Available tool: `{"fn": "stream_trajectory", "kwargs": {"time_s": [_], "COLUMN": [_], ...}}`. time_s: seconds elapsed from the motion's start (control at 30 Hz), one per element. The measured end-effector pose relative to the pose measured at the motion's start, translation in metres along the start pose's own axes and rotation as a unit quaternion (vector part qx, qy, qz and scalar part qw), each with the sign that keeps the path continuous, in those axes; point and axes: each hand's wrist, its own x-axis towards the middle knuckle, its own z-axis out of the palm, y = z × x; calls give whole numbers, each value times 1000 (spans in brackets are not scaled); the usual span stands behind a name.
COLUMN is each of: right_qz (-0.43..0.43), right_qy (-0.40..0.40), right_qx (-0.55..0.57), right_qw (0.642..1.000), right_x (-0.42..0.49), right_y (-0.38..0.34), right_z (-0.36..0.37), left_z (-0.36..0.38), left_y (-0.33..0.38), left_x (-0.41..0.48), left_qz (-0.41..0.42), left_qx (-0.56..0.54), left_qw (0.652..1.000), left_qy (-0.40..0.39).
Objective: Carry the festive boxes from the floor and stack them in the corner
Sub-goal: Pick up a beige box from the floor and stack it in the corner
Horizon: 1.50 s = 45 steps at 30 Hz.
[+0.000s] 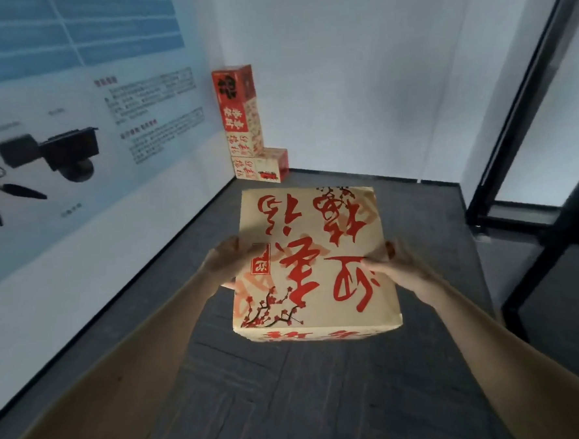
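Dark grey carpet tiles cover the floor of a small room, running up to a white back wall and, on the left, a wall-sized printed panel with blue bands, blurred text and pictures of dark devices. On the right stands a black-framed glass partition. Held out in front of the camera, above the carpet, is a tan cardboard festive box with large red calligraphy on its top face and a plum-blossom branch printed near its lower left corner. The left hand presses against the box's left side, thumb lying over the top edge and fingers going under it. The right hand clasps the right side in the same way, somewhat blurred, with fingers spread along the edge. Both bare forearms reach in from the bottom corners of the view. Well beyond the held box, in the far corner where the panel meets the back wall, stands a stack of festive boxes, four high, red and tan. Just beside its base on the right sits one more low box, touching the stack.
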Motion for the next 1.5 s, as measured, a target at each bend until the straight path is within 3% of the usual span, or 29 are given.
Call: {"fn": "stream_trajectory", "kwargs": {"time_s": [0.3,0.5,0.7,0.93,1.2,1.4,1.5], "right_qz": [-62,-72,-79,-76,-78,-103,-84], "right_qy": [-50,-43,-12,-16,-70,-131,-122], "right_qx": [2,23,74,69,69,90,101], "right_qw": [997,996,994,995,992,982,984], "right_x": [269,428,568,784,1034,1204,1289], "right_y": [-75,-122,-125,-111,-136,-143,-144], "right_z": [89,105,87,62,54,70,77], "left_z": [-113,-177,-183,-176,-223,-254,-265], "left_y": [-14,29,67,95,127,126,126], "left_x": [193,342,498,701,917,1080,1175], "left_qz": [0,31,52,28,-36,-46,-38], "left_qx": [-70,-49,-40,-30,-24,-39,-43], "left_qw": [995,997,998,999,998,997,998], "left_qy": [68,60,11,10,38,40,32]}}
